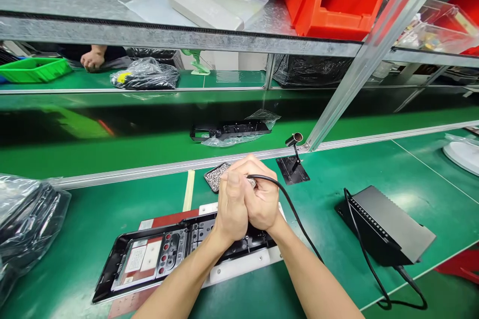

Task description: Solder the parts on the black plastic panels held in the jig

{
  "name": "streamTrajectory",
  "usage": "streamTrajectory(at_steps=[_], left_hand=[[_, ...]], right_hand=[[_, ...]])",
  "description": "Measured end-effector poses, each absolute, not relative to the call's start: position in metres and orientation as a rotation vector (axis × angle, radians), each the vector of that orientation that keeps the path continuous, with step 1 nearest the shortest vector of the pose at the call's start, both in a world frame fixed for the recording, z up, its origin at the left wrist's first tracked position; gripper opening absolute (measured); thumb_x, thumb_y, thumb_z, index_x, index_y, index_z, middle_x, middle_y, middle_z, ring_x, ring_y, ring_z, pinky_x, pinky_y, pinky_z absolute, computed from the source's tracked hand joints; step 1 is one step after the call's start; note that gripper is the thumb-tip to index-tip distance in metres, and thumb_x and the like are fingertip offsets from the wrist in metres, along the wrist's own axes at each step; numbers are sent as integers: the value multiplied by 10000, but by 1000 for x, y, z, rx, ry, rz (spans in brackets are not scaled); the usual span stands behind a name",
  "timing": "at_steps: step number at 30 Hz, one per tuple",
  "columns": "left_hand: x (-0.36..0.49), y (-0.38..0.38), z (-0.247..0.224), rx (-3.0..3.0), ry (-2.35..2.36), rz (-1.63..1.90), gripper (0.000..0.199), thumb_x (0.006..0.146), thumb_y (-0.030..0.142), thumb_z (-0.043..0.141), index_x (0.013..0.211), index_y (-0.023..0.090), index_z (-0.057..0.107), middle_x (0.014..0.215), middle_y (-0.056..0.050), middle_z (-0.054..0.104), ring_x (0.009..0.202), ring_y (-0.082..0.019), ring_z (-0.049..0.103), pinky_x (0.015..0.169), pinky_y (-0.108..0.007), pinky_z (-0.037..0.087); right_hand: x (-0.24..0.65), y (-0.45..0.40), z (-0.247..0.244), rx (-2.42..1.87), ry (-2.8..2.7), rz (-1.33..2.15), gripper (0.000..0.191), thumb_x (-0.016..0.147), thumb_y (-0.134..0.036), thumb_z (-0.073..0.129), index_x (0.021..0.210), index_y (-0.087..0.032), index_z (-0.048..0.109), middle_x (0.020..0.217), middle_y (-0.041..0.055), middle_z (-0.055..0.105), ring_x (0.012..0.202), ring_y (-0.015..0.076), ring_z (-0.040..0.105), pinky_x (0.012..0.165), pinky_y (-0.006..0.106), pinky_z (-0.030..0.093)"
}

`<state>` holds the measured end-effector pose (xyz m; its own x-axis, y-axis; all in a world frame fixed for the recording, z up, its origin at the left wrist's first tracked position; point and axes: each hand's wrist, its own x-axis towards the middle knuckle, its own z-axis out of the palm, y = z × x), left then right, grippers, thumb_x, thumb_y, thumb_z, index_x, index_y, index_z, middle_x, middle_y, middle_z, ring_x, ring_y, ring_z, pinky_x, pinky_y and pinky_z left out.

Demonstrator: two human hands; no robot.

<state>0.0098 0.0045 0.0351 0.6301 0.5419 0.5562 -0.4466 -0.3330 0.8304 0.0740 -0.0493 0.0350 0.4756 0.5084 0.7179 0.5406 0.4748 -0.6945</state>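
My left hand (232, 209) and my right hand (264, 204) are clasped together, fingers wrapped round an upright corded electric screwdriver (251, 182). Only its top end shows, with a black cable (295, 209) curving down to the right; the tip is hidden behind my hands. Below them lies a long black plastic housing (108, 264) with ribs and holes inside. It rests in a fixture with white blocks (243, 265) and a reddish-brown base (170, 220). Just behind my hands is a small tray of screws (215, 178), partly covered.
A black tool stand (294, 169) with a ring is behind right. A black box (389, 224) with cables sits right, bagged parts (30, 224) left. Another black part (243, 129) lies beyond the rail. Overhead runs a metal shelf (93, 27); another person's hand (93, 59) shows far back.
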Motion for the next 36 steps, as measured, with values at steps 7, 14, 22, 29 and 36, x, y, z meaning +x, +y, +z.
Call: streamTrajectory(at_steps=[7, 14, 22, 29, 36], left_hand=[[11, 7, 24, 1560, 93, 993, 481, 1051, 519, 312, 767, 211, 549, 758, -51, 588, 684, -179, 571, 724, -340, 560], [10, 5, 24, 1545, 79, 982, 499, 1053, 535, 305, 808, 219, 603, 772, -42, 628, 709, -188, 618, 789, -364, 569], [10, 4, 33, 1608, 76, 983, 608, 1050, 573, 253, 780, 206, 656, 813, -76, 683, 787, -221, 659, 781, -372, 557], [9, 4, 36, 1637, 70, 995, 590, 1054, 560, 236, 792, 200, 623, 841, -71, 685, 777, -217, 638, 778, -372, 544], [9, 5, 27, 1564, 131, 1004, 479, 1038, 547, 340, 819, 207, 598, 800, -50, 633, 718, -197, 593, 769, -362, 562]], right_hand=[[73, -49, 36, -1137, -1136, -10, 211, 978, -243, 543, 825, -198, 681, 873, 49, 677, 810, 164, 633, 753, 325, 508], [73, -49, 35, -1143, -1134, -4, 212, 978, -253, 550, 823, -198, 683, 875, 50, 691, 821, 169, 654, 757, 325, 530], [73, -50, 35, -1140, -1144, -13, 177, 967, -235, 553, 861, -199, 689, 880, 43, 701, 823, 171, 651, 756, 336, 523], [73, -50, 33, -1139, -1138, -11, 174, 967, -230, 553, 868, -212, 695, 881, 34, 704, 821, 174, 654, 753, 340, 520], [72, -50, 33, -1150, -1119, -14, 168, 951, -242, 565, 866, -204, 705, 871, 41, 710, 814, 182, 659, 754, 342, 533]])
